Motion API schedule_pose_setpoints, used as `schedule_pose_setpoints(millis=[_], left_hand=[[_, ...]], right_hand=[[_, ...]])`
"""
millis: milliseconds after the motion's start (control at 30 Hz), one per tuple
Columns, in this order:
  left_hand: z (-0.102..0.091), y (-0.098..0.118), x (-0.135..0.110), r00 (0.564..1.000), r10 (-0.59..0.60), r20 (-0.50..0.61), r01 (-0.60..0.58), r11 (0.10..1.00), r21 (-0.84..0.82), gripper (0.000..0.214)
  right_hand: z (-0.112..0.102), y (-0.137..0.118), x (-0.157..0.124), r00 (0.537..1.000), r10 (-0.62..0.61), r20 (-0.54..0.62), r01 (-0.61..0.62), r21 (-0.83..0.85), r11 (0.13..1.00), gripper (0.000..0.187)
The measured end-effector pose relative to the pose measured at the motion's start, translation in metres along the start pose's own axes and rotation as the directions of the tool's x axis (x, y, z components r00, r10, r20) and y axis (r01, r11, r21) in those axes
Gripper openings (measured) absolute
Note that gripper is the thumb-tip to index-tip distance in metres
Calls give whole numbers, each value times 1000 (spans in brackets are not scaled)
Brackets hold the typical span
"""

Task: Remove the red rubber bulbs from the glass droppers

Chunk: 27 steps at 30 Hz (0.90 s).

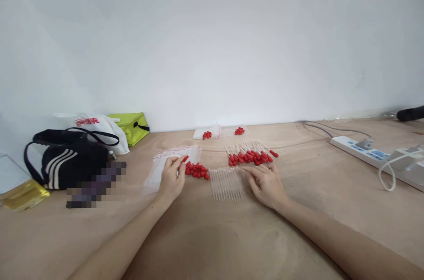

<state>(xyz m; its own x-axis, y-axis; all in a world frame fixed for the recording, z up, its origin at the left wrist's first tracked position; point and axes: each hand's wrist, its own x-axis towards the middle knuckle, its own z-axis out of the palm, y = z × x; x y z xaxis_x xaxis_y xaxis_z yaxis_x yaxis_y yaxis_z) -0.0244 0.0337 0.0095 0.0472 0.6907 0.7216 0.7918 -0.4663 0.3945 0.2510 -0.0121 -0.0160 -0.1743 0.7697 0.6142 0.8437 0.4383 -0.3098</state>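
My left hand (172,179) pinches a red rubber bulb (186,158) between thumb and fingertips. Just right of it lies a small pile of loose red bulbs (198,171). A row of thin clear dropper tubes (225,184) is spread side by side in front of me. My right hand (266,184) rests at the row's right side, index finger stretched out to the tubes' upper ends, holding nothing that I can make out. Beyond that hand, several droppers with red bulbs fitted (253,156) lie together, bulbs towards me.
Clear zip bags (159,169) lie beside my left hand. Further back are two bags (213,131) with red bulbs by them. At left sit a black bag (71,158), a white plastic bag (114,132) and a lime-green box bag (132,127). A power strip (359,153) with cables lies at right.
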Motion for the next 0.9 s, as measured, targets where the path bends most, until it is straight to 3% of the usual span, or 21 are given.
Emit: schedule_pose_setpoints(millis=[133,333,600,767,833,900], left_hand=[[3,-18,8,982,-172,79,169,985,38,35],[8,-20,9,956,-238,172,213,965,151,35],[6,-15,5,981,-166,101,152,979,134,35],[-5,10,7,993,-55,108,39,988,148,24],[-5,28,10,977,-1,212,-32,988,152,20],[2,46,15,934,4,358,-63,986,154,17]], right_hand=[[3,-1,3,999,36,24,-35,-56,998,19],[4,-6,4,998,-10,67,12,-29,999,19],[-1,-11,2,992,-35,123,32,32,999,26],[-1,-10,1,996,-14,93,5,98,995,28],[0,-9,2,997,11,74,-19,104,994,27],[1,-7,2,998,37,55,-43,102,994,27]])
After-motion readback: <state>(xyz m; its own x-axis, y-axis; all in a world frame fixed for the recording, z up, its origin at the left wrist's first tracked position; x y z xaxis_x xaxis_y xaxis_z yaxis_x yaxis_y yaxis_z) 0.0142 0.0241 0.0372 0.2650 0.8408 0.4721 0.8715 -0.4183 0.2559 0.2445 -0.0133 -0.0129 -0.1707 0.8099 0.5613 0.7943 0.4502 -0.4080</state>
